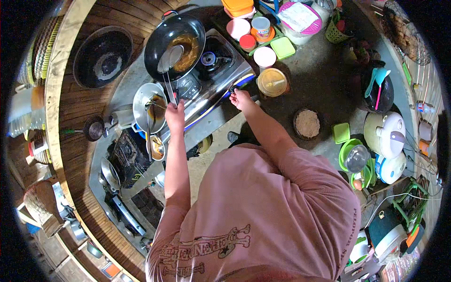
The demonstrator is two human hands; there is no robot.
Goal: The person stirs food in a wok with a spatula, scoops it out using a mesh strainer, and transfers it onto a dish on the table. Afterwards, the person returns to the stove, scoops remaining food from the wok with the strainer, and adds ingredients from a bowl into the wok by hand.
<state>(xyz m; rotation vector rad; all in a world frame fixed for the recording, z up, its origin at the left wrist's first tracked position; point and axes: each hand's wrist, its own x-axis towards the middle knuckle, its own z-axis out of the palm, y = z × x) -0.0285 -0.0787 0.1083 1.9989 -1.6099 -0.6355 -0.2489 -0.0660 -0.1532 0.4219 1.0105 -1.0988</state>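
My left hand (174, 115) is closed round the handle of a mesh strainer (171, 58). The strainer's round head is over the black wok (152, 51), which has brown oily liquid inside and sits on the left burner of the gas stove (211, 96). My right hand (241, 99) is at the stove's front panel, its fingers pinched on a small dark stove knob (232, 89). Just below the wok, near my left hand, is a metal bowl (139, 101) with dark liquid and a utensil in it.
Lidded tubs and a pale round container (272, 82) stand right of the stove. A bowl of light brown crumbly stuff (307, 124) lies farther right, near a rice cooker (393, 134). A large black pan (103, 56) hangs against the wooden slats on the left.
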